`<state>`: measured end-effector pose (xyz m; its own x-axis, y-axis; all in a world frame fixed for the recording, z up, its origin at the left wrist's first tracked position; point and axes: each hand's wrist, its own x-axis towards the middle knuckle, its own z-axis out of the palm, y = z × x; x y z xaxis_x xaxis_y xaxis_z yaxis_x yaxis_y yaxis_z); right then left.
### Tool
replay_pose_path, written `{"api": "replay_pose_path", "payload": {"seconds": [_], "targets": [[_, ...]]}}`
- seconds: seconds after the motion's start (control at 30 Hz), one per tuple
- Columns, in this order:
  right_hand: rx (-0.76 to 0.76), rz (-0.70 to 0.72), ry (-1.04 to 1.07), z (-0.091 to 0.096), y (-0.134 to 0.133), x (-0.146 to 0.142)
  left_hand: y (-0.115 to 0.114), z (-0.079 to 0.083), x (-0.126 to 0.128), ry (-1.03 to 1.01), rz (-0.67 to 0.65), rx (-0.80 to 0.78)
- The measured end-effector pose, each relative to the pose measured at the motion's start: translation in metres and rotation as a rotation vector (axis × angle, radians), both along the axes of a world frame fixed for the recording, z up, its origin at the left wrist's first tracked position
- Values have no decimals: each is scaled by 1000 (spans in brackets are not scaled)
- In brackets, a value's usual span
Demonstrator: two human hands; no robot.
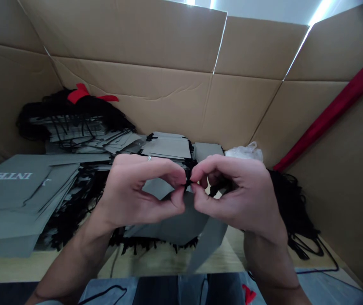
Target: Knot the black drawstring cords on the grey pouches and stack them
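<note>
Inside the cardboard carton (pixel 130 101): on my feed, both hands were raised close together above the piled bags.

Left hand (pixel 137 190): narrow pinch, thumb and forefinger closed on the black cord (pixel 187 180); a ring (pixel 149 158) showed on one finger.

Right hand (pixel 235 199): equally narrow, its thumb and forefinger pinching the same cord from the other side.

Cord: held between the two hands, just above a grey paper bag (pixel 165 224). Its tip was too small and too hidden for me to make out.

Done so far: I judged only by the piles. A stack of grey bags (pixel 165 148) lay at the back, with black cords among them.

Remaining: a tangle of black cords (pixel 73 114) sat back left under a red ribbon (pixel 86 94), and an INTEX bag (pixel 12 190) lay left. I could not tell how many bags remained.

Around: a white plastic bag (pixel 245 152) sat back right, a red strip (pixel 336 114) ran along the right wall, and a wooden tabletop (pixel 156 262) lay below.

In the way: my view of the cord was blocked by the fingers.
</note>
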<state>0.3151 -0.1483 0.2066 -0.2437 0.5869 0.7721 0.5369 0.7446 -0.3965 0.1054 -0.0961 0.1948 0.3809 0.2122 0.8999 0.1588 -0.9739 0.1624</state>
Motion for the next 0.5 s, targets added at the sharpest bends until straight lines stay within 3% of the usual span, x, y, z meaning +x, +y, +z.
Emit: {"api": "replay_pose_path", "payload": {"seconds": [0.07,0.13,0.33,0.5], "targets": [[-79,67,56,1,1,1,5,-1,0,-27,-143,-108],[-109,83,95,1,3,1,7,-1,1,-38,-195,-151],[-43,-60,77,-2,1,3,-6,0,-4,47,228,240],[72,-109,-22,-1,-3,2,-8,-5,-7,120,266,360]]}}
